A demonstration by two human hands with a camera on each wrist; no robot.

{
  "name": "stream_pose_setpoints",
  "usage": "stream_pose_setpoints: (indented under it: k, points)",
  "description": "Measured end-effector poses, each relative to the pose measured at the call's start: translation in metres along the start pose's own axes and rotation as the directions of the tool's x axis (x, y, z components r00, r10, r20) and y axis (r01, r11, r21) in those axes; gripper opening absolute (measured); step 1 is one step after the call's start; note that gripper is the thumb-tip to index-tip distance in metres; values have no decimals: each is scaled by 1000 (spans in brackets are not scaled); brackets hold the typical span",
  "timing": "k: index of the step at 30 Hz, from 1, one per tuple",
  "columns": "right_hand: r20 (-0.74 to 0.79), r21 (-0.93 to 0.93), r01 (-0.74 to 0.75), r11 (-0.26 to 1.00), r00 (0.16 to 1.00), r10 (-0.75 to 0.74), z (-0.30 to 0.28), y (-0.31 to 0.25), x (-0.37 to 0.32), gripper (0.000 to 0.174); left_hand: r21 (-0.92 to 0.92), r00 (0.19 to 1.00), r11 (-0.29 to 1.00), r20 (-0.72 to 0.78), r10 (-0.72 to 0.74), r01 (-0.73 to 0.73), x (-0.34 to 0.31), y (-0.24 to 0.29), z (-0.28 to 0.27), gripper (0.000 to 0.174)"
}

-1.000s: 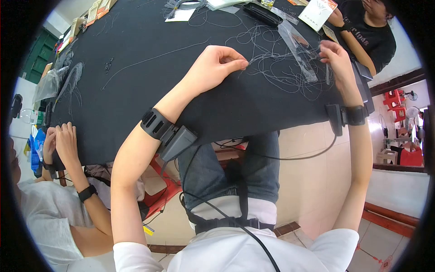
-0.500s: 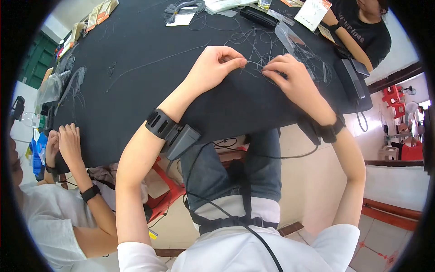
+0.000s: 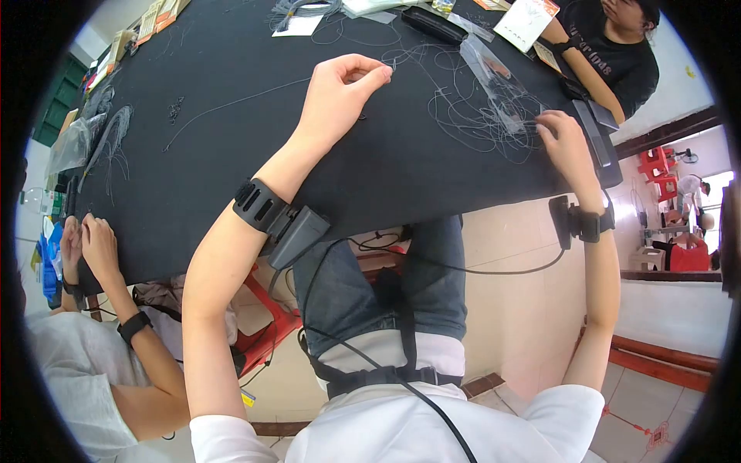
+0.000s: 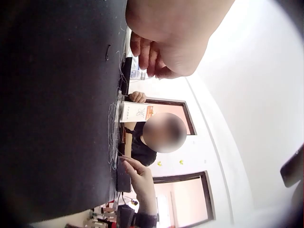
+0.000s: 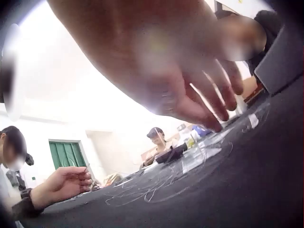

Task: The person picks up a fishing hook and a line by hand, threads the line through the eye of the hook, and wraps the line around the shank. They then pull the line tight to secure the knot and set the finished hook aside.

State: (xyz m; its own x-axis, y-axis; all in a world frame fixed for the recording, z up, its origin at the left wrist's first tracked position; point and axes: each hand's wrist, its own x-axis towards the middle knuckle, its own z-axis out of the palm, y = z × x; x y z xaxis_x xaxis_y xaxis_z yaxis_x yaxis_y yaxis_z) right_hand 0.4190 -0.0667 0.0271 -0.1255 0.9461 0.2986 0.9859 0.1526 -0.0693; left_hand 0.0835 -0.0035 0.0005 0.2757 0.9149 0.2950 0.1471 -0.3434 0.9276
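Fine grey cord [image 3: 463,116] lies in a loose tangle on the black-covered table [image 3: 432,185]. At the tangle's upper left my left hand [image 3: 336,92] pinches a strand between thumb and forefinger, its end barely visible. The right wrist view shows this same left hand [image 5: 64,185] with a thin bit standing up from its fingertips. Over at the tangle's right edge is my right hand [image 3: 567,143], fingers bent loosely and fingertips close to the strands. I cannot tell whether it pinches one. A clear plastic bag [image 3: 490,81] overlaps the tangle.
A long strand [image 3: 231,112] runs leftward across the table. A black case [image 3: 434,25] and a bundle of cord [image 3: 305,9] sit at the back. Black devices [image 3: 594,135] line the right edge. People sit at left and right; a white card [image 3: 526,23] stands upper right.
My right hand came left beside the left hand half a second ago, then swung back to the right edge. My left hand has shifted up and left, still pinching.
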Motion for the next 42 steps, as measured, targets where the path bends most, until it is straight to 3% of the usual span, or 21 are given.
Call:
stream_pose_setpoints:
  k: [3,4,7,8,12,15,18,27,30,34,37,42]
  points:
    - [-193,-78,82,994,976,-96,-4,-1,5,22,-9,999,1000,-21,28,-28,-1,4,0,21]
    - [-201,-20,143,990,969,-144,-8,-9,12,24,-6,999,1000,-17,31,-31,-1,5,0,21]
    - [-16,131,181,975,984,-180,-21,-45,32,23,-42,999,998,-3,35,-35,-1,5,1,20]
    - [-31,119,248,961,969,-246,-18,-53,38,18,-35,999,999,1,39,-39,-1,5,1,20]
    - [155,318,193,928,955,-252,7,-70,66,12,-68,996,994,-25,88,-90,2,0,4,19]
    - [270,252,112,961,946,-181,17,-71,80,13,-61,998,996,-3,66,-66,2,1,2,20]
    - [277,365,103,925,937,-214,27,-65,88,12,-27,999,999,21,36,-36,0,4,1,20]
    - [424,296,93,951,879,-218,20,-68,100,10,-8,997,999,64,40,-40,1,3,2,20]
    - [270,346,141,928,932,-242,22,-76,104,14,-1,998,1000,60,31,-31,0,0,1,20]
    - [15,454,415,788,881,-472,9,-109,102,33,-2,999,1000,37,16,-16,3,-5,3,20]
    - [116,620,345,705,848,-517,0,-132,104,29,-30,1000,999,16,16,-16,1,-3,2,20]
    - [139,567,371,736,837,-529,-1,-133,120,16,-95,999,995,-29,30,-33,4,-5,3,19]
